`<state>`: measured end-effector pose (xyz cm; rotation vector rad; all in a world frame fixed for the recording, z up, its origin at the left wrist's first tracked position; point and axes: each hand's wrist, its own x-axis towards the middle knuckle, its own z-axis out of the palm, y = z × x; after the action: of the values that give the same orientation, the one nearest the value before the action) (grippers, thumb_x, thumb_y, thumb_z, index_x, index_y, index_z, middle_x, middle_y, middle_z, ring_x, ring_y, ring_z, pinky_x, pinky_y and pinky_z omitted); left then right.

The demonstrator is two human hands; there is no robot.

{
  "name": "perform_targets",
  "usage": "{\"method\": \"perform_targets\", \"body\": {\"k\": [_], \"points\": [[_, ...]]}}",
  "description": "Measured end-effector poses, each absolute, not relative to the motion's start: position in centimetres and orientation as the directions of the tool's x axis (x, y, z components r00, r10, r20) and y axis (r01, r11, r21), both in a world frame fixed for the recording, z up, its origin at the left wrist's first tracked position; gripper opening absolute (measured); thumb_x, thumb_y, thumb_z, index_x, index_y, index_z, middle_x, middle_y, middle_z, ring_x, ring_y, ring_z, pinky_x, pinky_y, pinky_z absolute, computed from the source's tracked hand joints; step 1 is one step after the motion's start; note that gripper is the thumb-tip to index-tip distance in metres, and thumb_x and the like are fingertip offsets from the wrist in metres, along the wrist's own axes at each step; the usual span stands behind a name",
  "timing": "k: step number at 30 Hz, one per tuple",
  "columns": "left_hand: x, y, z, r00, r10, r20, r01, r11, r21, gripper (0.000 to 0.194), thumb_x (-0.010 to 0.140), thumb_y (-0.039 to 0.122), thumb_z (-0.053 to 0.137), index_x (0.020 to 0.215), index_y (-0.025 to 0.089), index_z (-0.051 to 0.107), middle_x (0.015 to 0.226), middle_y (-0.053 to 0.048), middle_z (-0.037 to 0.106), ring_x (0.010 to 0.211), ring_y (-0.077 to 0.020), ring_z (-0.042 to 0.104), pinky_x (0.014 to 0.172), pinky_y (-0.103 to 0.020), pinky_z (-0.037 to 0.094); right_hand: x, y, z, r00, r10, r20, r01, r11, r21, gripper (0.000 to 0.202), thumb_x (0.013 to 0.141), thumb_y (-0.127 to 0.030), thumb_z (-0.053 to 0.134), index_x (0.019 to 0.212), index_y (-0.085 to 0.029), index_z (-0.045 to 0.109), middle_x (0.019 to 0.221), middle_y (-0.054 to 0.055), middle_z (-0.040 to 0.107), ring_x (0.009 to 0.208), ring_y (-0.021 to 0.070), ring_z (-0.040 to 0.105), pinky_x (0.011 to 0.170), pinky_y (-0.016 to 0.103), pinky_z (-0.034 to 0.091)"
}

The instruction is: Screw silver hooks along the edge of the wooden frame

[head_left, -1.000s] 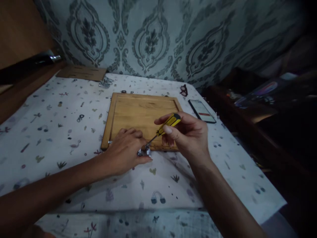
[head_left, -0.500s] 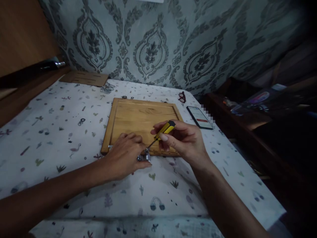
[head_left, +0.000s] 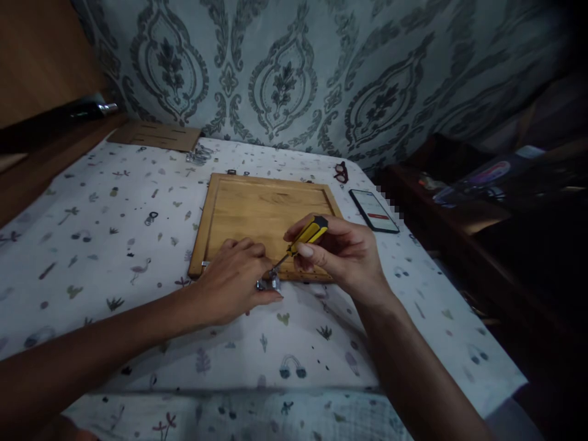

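A wooden panel [head_left: 271, 211] with a raised frame lies flat on the patterned cloth. At its near edge a metal hinge [head_left: 269, 284] sticks out towards me. My left hand [head_left: 236, 275] is closed round the hinge, thumb below it and fingers over the panel's edge. In my right hand [head_left: 346, 254] is a yellow and black screwdriver [head_left: 310, 234], pinched between thumb and fingers. Its shaft slants down to the left, with the tip at the hinge. Whether a screw is under the tip is too small to tell.
Behind the panel, small metal parts [head_left: 199, 155] lie beside a piece of cardboard [head_left: 154, 135]. Dark red glasses [head_left: 340, 173] and a phone [head_left: 374, 211] rest to the panel's right. A plastic bag [head_left: 487, 177] is farther right, on dark furniture.
The view has shifted slightly, so the table's things appear a little higher. Both hands keep the same hold, and the screwdriver tip stays at the hinge.
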<state>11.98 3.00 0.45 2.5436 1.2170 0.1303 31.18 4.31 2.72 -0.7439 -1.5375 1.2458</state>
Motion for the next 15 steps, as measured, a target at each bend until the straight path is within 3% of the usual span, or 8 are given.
{"method": "perform_targets", "body": {"k": [8, 15], "points": [[12.01, 3.05, 0.55, 0.634, 0.770, -0.066, 0.748, -0.590, 0.304, 0.039, 0.089, 0.053, 0.070, 0.103, 0.016, 0.073, 0.105, -0.007, 0.067, 0.109, -0.0309, 0.059, 0.092, -0.047, 0.043, 31.19, 4.59, 2.49, -0.335, 0.886, 0.320, -0.124, 0.295, -0.948, 0.019, 0.072, -0.026, 0.089, 0.078, -0.019, 0.073, 0.082, 0.000, 0.075, 0.049, 0.0076, 0.064, 0.041, 0.017, 0.052], [11.75, 3.07, -0.08, 0.644, 0.765, 0.005, 0.726, -0.613, 0.312, 0.035, 0.089, 0.052, 0.072, 0.094, 0.017, 0.072, 0.100, -0.006, 0.066, 0.107, -0.0295, 0.059, 0.088, -0.043, 0.042, 31.56, 4.39, 2.06, -0.332, 0.879, 0.342, -0.154, 0.307, -0.939, 0.023, 0.079, -0.026, 0.085, 0.102, -0.023, 0.079, 0.087, 0.000, 0.077, 0.050, 0.0050, 0.062, 0.049, 0.017, 0.056]]}}
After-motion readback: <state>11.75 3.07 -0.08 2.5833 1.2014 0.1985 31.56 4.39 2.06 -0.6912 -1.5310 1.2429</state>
